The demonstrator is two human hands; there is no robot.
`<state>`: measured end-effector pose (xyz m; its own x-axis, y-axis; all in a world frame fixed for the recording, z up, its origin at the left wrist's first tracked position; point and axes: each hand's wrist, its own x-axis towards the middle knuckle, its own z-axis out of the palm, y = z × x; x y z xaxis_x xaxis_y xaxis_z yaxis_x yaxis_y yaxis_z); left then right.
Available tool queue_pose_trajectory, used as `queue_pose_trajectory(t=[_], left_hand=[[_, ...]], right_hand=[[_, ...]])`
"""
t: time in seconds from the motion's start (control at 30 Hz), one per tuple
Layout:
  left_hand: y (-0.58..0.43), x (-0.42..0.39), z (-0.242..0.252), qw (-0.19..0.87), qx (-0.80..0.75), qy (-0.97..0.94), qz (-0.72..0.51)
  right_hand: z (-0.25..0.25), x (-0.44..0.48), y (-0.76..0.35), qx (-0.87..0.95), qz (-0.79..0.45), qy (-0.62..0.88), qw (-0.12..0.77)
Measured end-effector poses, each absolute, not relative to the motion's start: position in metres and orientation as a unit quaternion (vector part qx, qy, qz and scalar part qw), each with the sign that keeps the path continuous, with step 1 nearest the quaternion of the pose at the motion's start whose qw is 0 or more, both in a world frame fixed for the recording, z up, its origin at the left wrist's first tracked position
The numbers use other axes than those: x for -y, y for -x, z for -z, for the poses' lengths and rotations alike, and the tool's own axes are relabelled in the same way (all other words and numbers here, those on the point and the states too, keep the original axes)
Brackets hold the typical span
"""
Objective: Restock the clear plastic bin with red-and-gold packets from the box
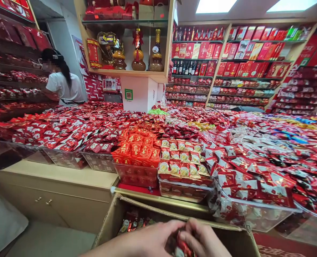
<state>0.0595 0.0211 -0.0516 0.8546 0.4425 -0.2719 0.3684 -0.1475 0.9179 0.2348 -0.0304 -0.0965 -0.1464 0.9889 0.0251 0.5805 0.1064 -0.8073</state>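
Over an open cardboard box [174,214] at the bottom of the head view, my two hands come together around some red-wrapped candies [183,246]. My left hand [160,235] curls about them from the left, and its fingertips meet those of my right hand [201,237]. The fingers of both hands are bent and closed on the wrappers. How many pieces they hold is hidden. More wrapped candies [135,223] lie inside the box, partly covered by my left hand and wrist.
Clear plastic bins of candy line the counter [88,173]: red-orange packets [138,150], durian-printed packets [183,166], and red-and-white packets [254,178]. A display cabinet [126,73] stands on a white pillar. A person in a white shirt [66,85] stands at the left shelves.
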Motion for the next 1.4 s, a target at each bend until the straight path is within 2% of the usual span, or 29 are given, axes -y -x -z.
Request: queue_pose_trajectory(t=[0.07, 0.13, 0.23, 0.37, 0.53, 0.67, 0.87, 0.97, 1.07, 1.17, 1.23, 1.3, 1.4], left_hand=[[-0.068, -0.021, 0.036, 0.701, -0.254, -0.656, -0.117], [-0.078, -0.025, 0.026, 0.755, -0.259, -0.575, -0.179], [-0.092, -0.035, 0.019, 0.753, -0.263, -0.538, -0.272], [-0.098, -0.044, 0.021, 0.719, -0.281, -0.518, -0.369], [-0.095, -0.043, 0.033, 0.72, -0.301, -0.491, -0.388], [-0.093, -0.041, 0.038, 0.709, -0.318, -0.49, -0.395], [-0.09, -0.04, 0.038, 0.682, -0.331, -0.5, -0.419], [-0.09, -0.038, 0.035, 0.677, -0.308, -0.512, -0.43], [-0.089, -0.039, 0.032, 0.601, -0.269, -0.581, -0.479], [-0.085, -0.039, 0.031, 0.446, -0.232, -0.695, -0.514], [-0.082, -0.037, 0.031, 0.374, -0.209, -0.757, -0.492], [-0.082, -0.035, 0.032, 0.357, -0.202, -0.791, -0.454], [-0.085, -0.032, 0.035, 0.428, -0.242, -0.752, -0.439]], right_hand=[[0.068, 0.029, -0.234, 0.657, -0.31, 0.579, 0.371], [0.046, 0.024, -0.236, 0.625, -0.28, 0.593, 0.424], [0.033, 0.011, -0.239, 0.56, -0.286, 0.587, 0.51], [0.044, -0.003, -0.239, 0.437, -0.404, 0.53, 0.604], [0.054, -0.003, -0.234, 0.413, -0.492, 0.452, 0.619], [0.051, 0.001, -0.229, 0.367, -0.466, 0.468, 0.655], [0.054, 0.004, -0.23, 0.414, -0.408, 0.44, 0.685], [0.057, 0.005, -0.231, 0.402, -0.428, 0.409, 0.699], [0.058, 0.006, -0.227, 0.334, -0.504, 0.364, 0.708], [0.056, 0.006, -0.219, 0.27, -0.574, 0.321, 0.703], [0.054, 0.005, -0.216, 0.251, -0.584, 0.327, 0.699], [0.053, 0.005, -0.215, 0.246, -0.571, 0.352, 0.699], [0.053, 0.004, -0.22, 0.256, -0.55, 0.378, 0.699]])
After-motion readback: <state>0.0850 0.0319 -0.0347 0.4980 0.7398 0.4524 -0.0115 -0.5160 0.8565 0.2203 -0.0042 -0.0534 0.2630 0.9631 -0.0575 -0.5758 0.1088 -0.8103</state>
